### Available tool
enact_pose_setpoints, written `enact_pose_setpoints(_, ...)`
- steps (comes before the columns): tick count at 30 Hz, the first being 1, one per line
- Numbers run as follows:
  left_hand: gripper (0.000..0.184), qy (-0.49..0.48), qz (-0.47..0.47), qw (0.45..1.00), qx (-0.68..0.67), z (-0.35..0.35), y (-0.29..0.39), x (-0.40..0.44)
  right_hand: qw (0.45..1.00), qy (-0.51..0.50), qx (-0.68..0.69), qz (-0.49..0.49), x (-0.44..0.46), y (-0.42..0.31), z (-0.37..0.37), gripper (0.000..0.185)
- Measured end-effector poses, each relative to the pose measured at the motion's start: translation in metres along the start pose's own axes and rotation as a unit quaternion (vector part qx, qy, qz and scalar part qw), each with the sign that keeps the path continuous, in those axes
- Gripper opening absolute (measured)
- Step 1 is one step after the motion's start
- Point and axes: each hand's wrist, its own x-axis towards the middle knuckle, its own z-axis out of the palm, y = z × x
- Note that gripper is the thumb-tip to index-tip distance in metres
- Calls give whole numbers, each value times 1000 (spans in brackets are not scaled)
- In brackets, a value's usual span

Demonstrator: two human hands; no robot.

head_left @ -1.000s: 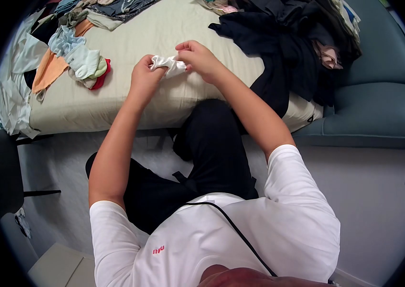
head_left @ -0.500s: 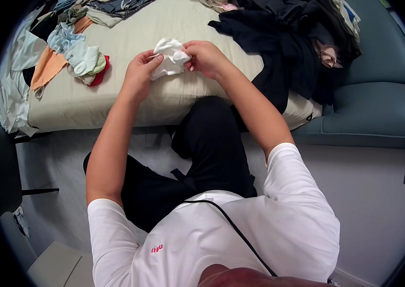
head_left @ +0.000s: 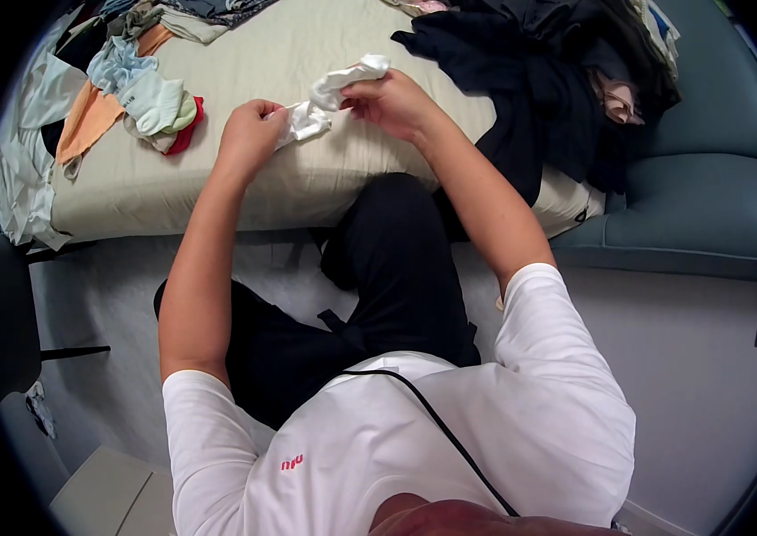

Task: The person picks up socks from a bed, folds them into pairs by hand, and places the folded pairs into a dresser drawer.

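Above the cream-covered cushion [head_left: 217, 192], I hold two pieces of white sock fabric close together. My left hand [head_left: 251, 134] pinches a white sock [head_left: 306, 124] that sticks out to the right of its fingertips. My right hand [head_left: 389, 103] grips another white sock [head_left: 342, 82], bunched and bent over the thumb, slightly higher and to the right. Whether the two socks still touch near the fingertips is hard to tell.
Left of my hands lies a stack of small socks [head_left: 153, 105], with an orange cloth [head_left: 89, 125] and pale garments [head_left: 21, 183] beside it. Dark clothes [head_left: 521, 89] are heaped at right, by the teal sofa seat [head_left: 709, 210]. A dark chair [head_left: 5, 313] stands at lower left.
The white fabric, held as one bunch between both hands before, now shows as two socks, one per hand. My right hand has risen slightly to the right; the left turned inward.
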Motion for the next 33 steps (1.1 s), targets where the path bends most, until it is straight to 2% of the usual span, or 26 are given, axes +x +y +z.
enact_pose_setpoints(1, 26, 19, 22, 1000, 12, 1, -4, 3, 1000, 1, 1, 0, 3, 1, 0, 29)
enact_pose_setpoints(3, 25, 38, 42, 998, 24, 2, -6, 1, 990, 36, -137, 15, 10, 4, 2, 23)
enact_pose_setpoints(4, 25, 181, 163, 955, 170, 3, -3, -4, 990, 35, -137, 16, 12, 5, 2, 23)
enact_pose_setpoints(5, 24, 313, 273, 857, 306, 4, 0, -9, 985, 55, -164, 13, 13, 6, 1, 22)
enact_pose_setpoints(6, 24, 313, 273, 857, 306, 5, 5, -14, 979, 75, -191, 10, 13, 8, 1, 21)
enact_pose_setpoints(8, 24, 180, 195, 945, 190, 8, 17, -20, 981, 85, -176, 11, 14, 10, -1, 19)
enact_pose_setpoints(9, 24, 179, 195, 946, 190, 11, 16, -20, 982, 95, -161, 13, 14, 11, -1, 17)
enact_pose_setpoints(11, 25, 102, 173, 929, 310, 19, 9, -22, 986, 94, -134, 30, 13, 12, -1, 15)
enact_pose_setpoints(16, 25, 77, 136, 948, 278, 16, 7, -11, 994, 80, -67, 34, 15, 14, -7, 14)
enact_pose_setpoints(19, 24, 96, 137, 965, 201, 7, 7, -6, 996, 67, -61, -8, 18, 14, -12, 15)
enact_pose_setpoints(20, 24, 57, 84, 993, 62, 1, 9, -4, 998, 62, -2, -32, 20, 15, -14, 17)
enact_pose_setpoints(21, 24, 15, 29, 996, -78, -3, 12, -2, 995, 58, 56, -58, 19, 12, -12, 20)
enact_pose_setpoints(22, 24, 15, 31, 997, -76, -4, 12, -1, 995, 58, 57, -60, 17, 10, -10, 20)
enact_pose_setpoints(23, 23, -29, 6, 977, -210, -5, 14, -1, 997, 35, 63, -38, 14, 9, -8, 22)
enact_pose_setpoints(25, 23, -116, -43, 878, -463, -6, 17, -4, 997, -9, 72, 7, 3, 2, 3, 30)
enact_pose_setpoints(26, 21, -131, -49, 864, -483, -4, 20, -8, 1000, 7, 8, 7, 0, 1, 10, 32)
enact_pose_setpoints(27, 21, -132, -48, 865, -482, -2, 17, -6, 1000, 8, 8, 6, 2, 2, 11, 32)
enact_pose_setpoints(29, 23, -118, -68, 822, -553, 4, 10, -3, 995, -3, -103, -2, 6, 3, 12, 35)
enact_pose_setpoints(30, 23, -119, -67, 822, -552, 4, 10, -3, 998, -5, -45, 35, 0, -2, 17, 35)
enact_pose_setpoints(31, 23, -123, -65, 816, -561, 5, 9, -3, 998, -5, -45, 34, -2, -2, 17, 35)
enact_pose_setpoints(33, 24, -129, -63, 809, -570, 8, 3, 1, 989, -77, -130, 0, -3, -1, 17, 31)
